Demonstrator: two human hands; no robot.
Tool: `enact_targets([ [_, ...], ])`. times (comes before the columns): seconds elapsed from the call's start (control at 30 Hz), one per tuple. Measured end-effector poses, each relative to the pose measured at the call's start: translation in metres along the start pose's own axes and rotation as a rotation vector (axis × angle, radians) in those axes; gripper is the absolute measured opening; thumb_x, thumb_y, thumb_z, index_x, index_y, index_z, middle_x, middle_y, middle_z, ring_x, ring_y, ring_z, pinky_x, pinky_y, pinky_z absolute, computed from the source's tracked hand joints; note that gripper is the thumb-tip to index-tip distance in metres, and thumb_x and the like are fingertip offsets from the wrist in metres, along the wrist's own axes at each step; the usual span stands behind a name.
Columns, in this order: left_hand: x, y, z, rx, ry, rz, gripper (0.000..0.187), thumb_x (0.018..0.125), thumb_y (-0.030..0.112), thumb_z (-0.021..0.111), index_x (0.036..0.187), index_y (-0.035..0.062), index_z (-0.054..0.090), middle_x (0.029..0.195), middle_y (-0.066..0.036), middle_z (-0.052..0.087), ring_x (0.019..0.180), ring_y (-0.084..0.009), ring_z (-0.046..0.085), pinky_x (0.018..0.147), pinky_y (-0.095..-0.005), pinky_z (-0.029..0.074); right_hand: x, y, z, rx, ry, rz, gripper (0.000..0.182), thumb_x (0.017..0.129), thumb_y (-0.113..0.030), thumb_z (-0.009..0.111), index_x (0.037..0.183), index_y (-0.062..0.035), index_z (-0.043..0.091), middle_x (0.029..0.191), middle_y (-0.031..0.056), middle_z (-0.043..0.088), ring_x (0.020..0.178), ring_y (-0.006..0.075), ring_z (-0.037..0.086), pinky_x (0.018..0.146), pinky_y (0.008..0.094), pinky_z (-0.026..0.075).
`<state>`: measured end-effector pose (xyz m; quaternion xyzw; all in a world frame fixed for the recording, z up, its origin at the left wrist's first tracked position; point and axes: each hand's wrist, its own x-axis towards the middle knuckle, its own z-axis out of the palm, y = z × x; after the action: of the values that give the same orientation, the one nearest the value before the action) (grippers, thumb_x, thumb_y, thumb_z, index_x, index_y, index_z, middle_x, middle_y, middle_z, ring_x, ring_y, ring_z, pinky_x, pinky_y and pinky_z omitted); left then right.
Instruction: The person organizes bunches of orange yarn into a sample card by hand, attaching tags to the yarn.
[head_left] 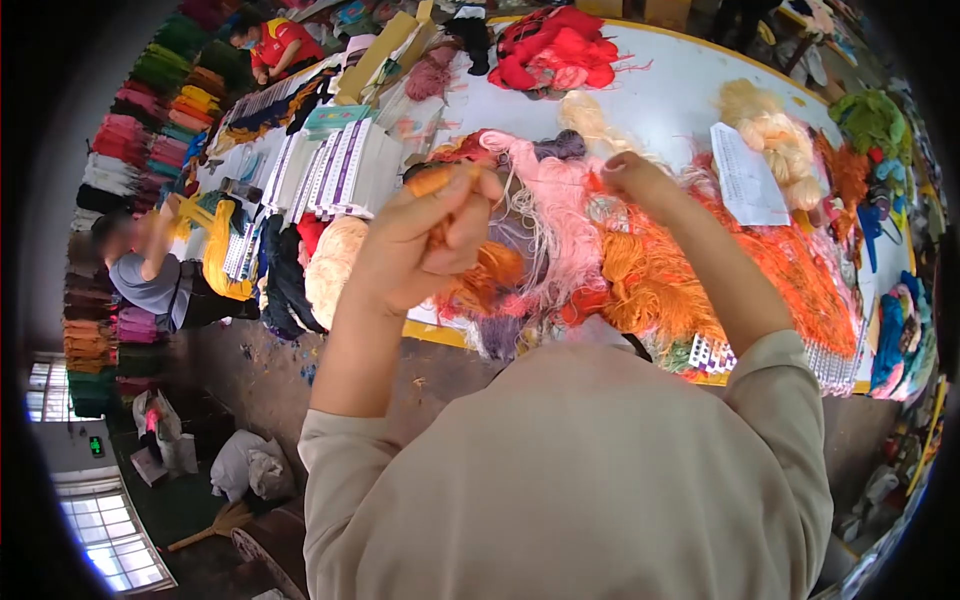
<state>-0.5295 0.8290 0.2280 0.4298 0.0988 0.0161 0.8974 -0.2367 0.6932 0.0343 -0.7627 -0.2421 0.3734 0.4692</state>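
Observation:
My left hand is raised over the near edge of the table, its fingers closed around orange yarn. Part of that yarn hangs below the fist as a blurred orange bundle. To the right, my right hand is held up with its fingers bent and pinched together; whatever they grip is too fine to make out. Beneath and between both hands lie loose pink yarn and a large heap of orange yarn.
Sample cards stand in rows at left, and a printed sheet lies on the yarn at right. Red yarn sits at the far side of the white table. Two co-workers are on the left by yarn shelves.

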Motion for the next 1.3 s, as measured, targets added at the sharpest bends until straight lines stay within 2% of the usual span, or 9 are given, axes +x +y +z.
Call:
enact_targets([
  [0.03, -0.003, 0.009, 0.002, 0.036, 0.034, -0.016, 0.029, 0.103, 0.027, 0.045, 0.108, 0.0008, 0.056, 0.064, 0.002, 0.043, 0.046, -0.0025, 0.031, 0.039, -0.0173, 0.024, -0.007, 0.006, -0.005, -0.723, 0.005, -0.23, 0.042, 0.087, -0.031, 0.064, 0.12, -0.0062, 0.059, 0.102, 0.0129, 0.066, 0.099, 0.0269, 0.063, 0.084, 0.0385, 0.05],
  [0.1, -0.003, 0.017, 0.006, 0.069, 0.076, -0.017, 0.028, 0.103, 0.026, 0.045, 0.105, 0.0007, 0.056, 0.063, 0.002, 0.044, 0.044, -0.0014, 0.029, 0.037, -0.0167, 0.023, -0.049, -0.04, 0.005, -1.225, 0.061, -0.294, 0.048, 0.085, -0.035, 0.065, 0.124, -0.0089, 0.057, 0.129, 0.0158, 0.057, 0.119, 0.0311, 0.054, 0.097, 0.04, 0.044],
  [0.13, -0.001, 0.021, 0.008, 0.106, 0.064, -0.038, 0.028, 0.103, 0.026, 0.045, 0.106, 0.0005, 0.057, 0.063, 0.002, 0.045, 0.043, -0.0014, 0.029, 0.037, -0.0166, 0.023, -0.049, -0.053, 0.01, -1.21, -0.07, -0.117, 0.054, 0.083, -0.032, 0.067, 0.13, -0.0102, 0.054, 0.143, 0.0126, 0.045, 0.13, 0.0269, 0.045, 0.103, 0.0388, 0.04],
  [0.2, 0.003, 0.021, 0.018, 0.208, 0.082, -0.085, 0.03, 0.105, 0.026, 0.038, 0.109, 0.0006, 0.054, 0.06, 0.003, 0.042, 0.037, -0.001, 0.028, 0.035, -0.015, 0.022, -0.071, -0.101, 0.007, -0.104, -0.451, -0.644, 0.061, 0.082, -0.023, 0.067, 0.138, -0.011, 0.047, 0.141, 0.0126, 0.047, 0.132, 0.0233, 0.043, 0.104, 0.0383, 0.039],
  [0.33, 0.011, 0.008, 0.036, 0.302, -0.087, -0.196, 0.065, 0.098, 0.057, 0.037, 0.113, -0.0016, 0.059, 0.067, -0.007, 0.059, 0.037, -0.003, 0.029, 0.039, -0.0196, 0.03, -0.101, -0.142, 0.056, 0.038, -0.634, -1.1, 0.071, 0.08, -0.009, 0.067, 0.145, -0.0135, 0.037, 0.132, 0.0113, 0.054, 0.123, 0.0213, 0.051, 0.099, 0.0356, 0.043],
  [0.57, 0.002, -0.006, 0.023, 0.253, 0.084, -0.137, 0.08, 0.092, 0.072, 0.019, 0.13, 0.0094, 0.051, 0.096, -0.018, 0.069, 0.041, -0.0059, 0.036, 0.04, -0.0171, 0.027, -0.096, -0.14, 0.045, 0.399, -0.538, -0.425, 0.028, 0.089, -0.007, 0.047, 0.112, -0.0047, 0.063, 0.083, -0.002, 0.061, 0.065, 0.0037, 0.05, 0.056, 0.0203, 0.039],
  [0.87, 0.016, -0.038, 0.016, 0.092, 0.018, 0.001, 0.073, 0.095, 0.066, 0.024, 0.142, 0.0108, 0.036, 0.112, -0.021, 0.065, 0.058, -0.0091, 0.053, 0.042, -0.0184, 0.031, -0.096, -0.136, 0.033, 0.449, -0.406, -0.403, 0.018, 0.093, -0.015, 0.051, 0.104, -0.008, 0.063, 0.08, -0.0063, 0.058, 0.062, -0.0001, 0.044, 0.052, 0.0159, 0.032],
  [1.2, 0.013, -0.041, 0.013, 0.458, 0.019, -0.107, 0.029, 0.098, 0.034, 0.052, 0.107, 0.0068, 0.06, 0.08, -0.001, 0.059, 0.06, -0.0062, 0.047, 0.052, -0.02, 0.033, -0.09, -0.125, 0.032, 0.42, -0.359, -0.373, 0.013, 0.091, -0.01, 0.056, 0.101, -0.0075, 0.063, 0.076, -0.0054, 0.055, 0.063, 0.0013, 0.044, 0.054, 0.0182, 0.033],
  [1.3, -0.011, -0.01, 0.025, 0.51, 0.33, -0.085, 0.015, 0.089, 0.021, 0.063, 0.093, 0.0078, 0.058, 0.071, 0.007, 0.048, 0.054, -0.0014, 0.038, 0.047, -0.0177, 0.027, -0.08, -0.096, 0.022, -0.123, -0.343, -0.612, 0.013, 0.087, -0.002, 0.062, 0.1, -0.006, 0.063, 0.073, -0.0044, 0.052, 0.068, 0.0046, 0.046, 0.058, 0.0222, 0.036],
])
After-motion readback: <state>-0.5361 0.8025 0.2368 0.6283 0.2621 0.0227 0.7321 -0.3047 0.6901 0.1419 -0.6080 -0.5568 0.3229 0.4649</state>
